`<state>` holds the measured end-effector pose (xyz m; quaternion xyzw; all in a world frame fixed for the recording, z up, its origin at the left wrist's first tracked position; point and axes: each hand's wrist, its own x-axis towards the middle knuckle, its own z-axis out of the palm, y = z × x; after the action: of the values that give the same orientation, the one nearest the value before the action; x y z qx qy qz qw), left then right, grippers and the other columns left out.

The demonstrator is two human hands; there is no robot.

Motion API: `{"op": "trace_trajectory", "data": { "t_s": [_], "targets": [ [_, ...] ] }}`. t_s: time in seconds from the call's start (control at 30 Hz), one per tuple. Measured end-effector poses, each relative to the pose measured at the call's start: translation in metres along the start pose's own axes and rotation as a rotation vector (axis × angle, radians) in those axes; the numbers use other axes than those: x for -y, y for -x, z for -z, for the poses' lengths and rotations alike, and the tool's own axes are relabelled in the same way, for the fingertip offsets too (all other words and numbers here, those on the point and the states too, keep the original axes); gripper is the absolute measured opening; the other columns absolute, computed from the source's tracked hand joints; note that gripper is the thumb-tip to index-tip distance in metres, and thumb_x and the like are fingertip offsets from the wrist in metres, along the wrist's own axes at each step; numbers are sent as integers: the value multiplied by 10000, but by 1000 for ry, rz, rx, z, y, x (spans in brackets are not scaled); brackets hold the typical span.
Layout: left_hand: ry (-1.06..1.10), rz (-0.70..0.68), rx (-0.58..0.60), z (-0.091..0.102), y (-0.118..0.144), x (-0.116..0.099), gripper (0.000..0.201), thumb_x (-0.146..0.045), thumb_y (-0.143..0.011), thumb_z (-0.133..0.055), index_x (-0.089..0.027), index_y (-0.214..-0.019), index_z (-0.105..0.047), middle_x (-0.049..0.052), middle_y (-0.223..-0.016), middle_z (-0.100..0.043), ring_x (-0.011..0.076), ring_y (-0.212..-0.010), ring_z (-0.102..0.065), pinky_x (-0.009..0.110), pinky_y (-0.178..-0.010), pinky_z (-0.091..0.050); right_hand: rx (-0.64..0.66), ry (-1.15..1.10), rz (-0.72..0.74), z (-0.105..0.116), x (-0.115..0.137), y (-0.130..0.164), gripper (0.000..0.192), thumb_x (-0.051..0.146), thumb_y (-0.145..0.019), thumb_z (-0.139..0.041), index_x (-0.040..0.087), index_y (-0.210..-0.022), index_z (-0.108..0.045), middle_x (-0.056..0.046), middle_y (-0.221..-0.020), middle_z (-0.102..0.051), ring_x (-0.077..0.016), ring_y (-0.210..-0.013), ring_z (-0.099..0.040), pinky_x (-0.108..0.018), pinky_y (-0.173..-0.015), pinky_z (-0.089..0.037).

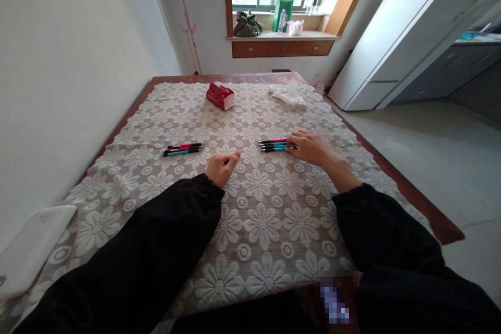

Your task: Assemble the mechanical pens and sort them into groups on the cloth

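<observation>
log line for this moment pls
right hand fingers on right pen group | left hand loosely curled, holds nothing | left pen group untouched | tissue pack far side

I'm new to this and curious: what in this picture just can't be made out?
- Near ends of the right pens: covered by the right hand, head view.
- Left hand: curled, palm hidden.
- Blurred patch at bottom edge.
- Red packet: lettering too small.
</observation>
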<state>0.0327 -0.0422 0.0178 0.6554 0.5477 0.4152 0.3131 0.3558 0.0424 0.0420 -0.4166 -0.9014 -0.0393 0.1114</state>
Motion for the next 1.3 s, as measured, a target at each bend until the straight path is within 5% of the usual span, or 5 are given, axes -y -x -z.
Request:
{"op": "trace_trajectory", "data": {
  "t_s": [0.23,0.4,0.6,1.17,1.3],
  "targets": [
    [-337,-44,80,17,-11,-1,575,-603,-930,-465,-206,-526,-361,-21,-501,-320,126,-506,-322,316,-555,-213,-16,28,0,-1,1,0,117,279,-967,-611,194,-953,-690,-87,-963,-694,-242,-929,-604,-342,-824,-429],
    [-833,128,89,83,-38,-7,220,-442,-864,-592,-242,-901,-675,31,-825,-716,201,-743,-623,294,-623,-357,-41,45,28,-4,-2,0,172,290,-991,-570,198,-944,-708,-77,-952,-682,-224,-898,-603,-321,-791,-420],
    [-1074,269,302,147,-51,1,272,-279,-772,-644,-254,-1038,-696,35,-1097,-759,231,-985,-699,282,-732,-473,-86,118,8,-8,0,0,214,301,-1003,-540,198,-955,-722,-89,-967,-691,-231,-899,-606,-325,-771,-426],
    [-1099,225,334,133,-50,6,132,-293,-818,-654,-232,-914,-720,73,-1045,-773,278,-988,-710,318,-743,-498,-377,-154,14,-4,26,-5,256,342,-1034,-519,208,-931,-711,-94,-960,-730,-235,-949,-623,-380,-906,-470],
    [-698,36,340,120,-44,-18,194,-348,-821,-655,-231,-971,-693,47,-892,-764,241,-831,-710,334,-750,-537,-395,-474,41,7,56,-9,213,375,-1022,-566,215,-948,-687,-56,-920,-711,-195,-896,-628,-358,-873,-492]
  ]
}}
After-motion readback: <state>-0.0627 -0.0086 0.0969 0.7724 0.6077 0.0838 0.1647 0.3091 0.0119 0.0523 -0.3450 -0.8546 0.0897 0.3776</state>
